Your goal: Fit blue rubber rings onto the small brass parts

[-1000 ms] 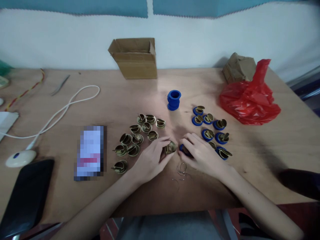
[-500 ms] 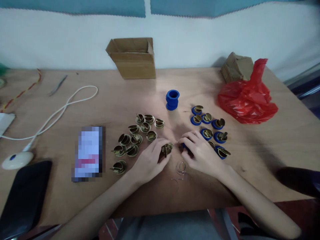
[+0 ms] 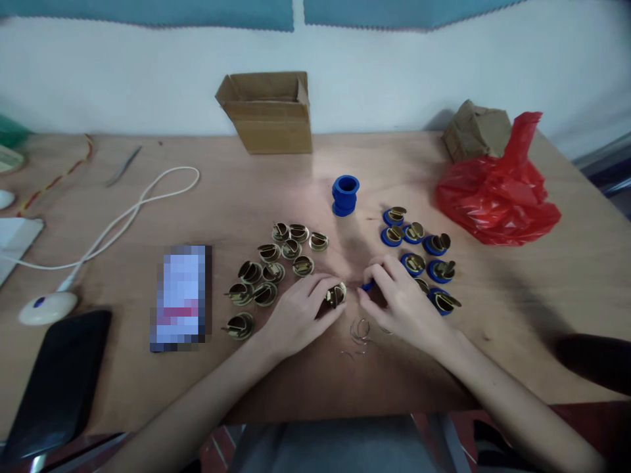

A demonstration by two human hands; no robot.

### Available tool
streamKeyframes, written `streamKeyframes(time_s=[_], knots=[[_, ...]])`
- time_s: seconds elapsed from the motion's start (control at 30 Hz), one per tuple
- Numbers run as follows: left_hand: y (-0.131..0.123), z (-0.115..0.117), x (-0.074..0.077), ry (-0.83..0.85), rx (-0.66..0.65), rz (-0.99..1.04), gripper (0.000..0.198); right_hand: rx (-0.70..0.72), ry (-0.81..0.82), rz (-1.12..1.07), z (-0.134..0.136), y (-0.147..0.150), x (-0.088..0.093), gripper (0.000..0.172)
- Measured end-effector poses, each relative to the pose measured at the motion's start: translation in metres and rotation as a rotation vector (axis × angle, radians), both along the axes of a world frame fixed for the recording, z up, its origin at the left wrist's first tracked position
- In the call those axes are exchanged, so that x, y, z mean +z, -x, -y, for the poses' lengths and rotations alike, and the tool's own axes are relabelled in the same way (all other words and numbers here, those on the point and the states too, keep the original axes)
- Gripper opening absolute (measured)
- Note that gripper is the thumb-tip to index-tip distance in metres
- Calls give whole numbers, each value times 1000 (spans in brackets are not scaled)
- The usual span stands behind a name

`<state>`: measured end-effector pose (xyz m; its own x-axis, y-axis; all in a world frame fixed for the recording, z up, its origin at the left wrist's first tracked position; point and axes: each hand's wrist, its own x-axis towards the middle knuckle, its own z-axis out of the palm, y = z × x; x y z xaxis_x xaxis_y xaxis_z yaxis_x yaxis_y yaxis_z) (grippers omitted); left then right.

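Note:
My left hand is closed around a round brass fitting with a half-disc flap, its flap side facing up. Just to the right, my right hand curls its fingers around a small blue ring, mostly hidden by them. A small gap separates the two pieces. Several like brass fittings lie loose beside my left hand. Others seated in blue rings are grouped beyond my right hand. Thin wire rings rest on the table between my forearms.
A stack of blue rings stands mid-table. Behind it is an open cardboard box; a red plastic bag and a brown paper packet sit at the right. Leftward are a phone, a black case and a white cable.
The view has shifted slightly, so the table's contents appear a little further right. My right fingertips have drawn slightly away from the brass fitting, and less of the blue ring shows.

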<state>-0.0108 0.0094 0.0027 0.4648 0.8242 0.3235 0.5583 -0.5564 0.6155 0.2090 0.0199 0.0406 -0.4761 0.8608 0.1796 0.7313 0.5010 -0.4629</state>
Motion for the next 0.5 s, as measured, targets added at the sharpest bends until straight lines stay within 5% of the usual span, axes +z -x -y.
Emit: streamKeyframes(time_s=[0.5], knots=[[0, -1, 0, -3, -23, -65, 30, 2, 26, -66, -1, -4, -8, 8]])
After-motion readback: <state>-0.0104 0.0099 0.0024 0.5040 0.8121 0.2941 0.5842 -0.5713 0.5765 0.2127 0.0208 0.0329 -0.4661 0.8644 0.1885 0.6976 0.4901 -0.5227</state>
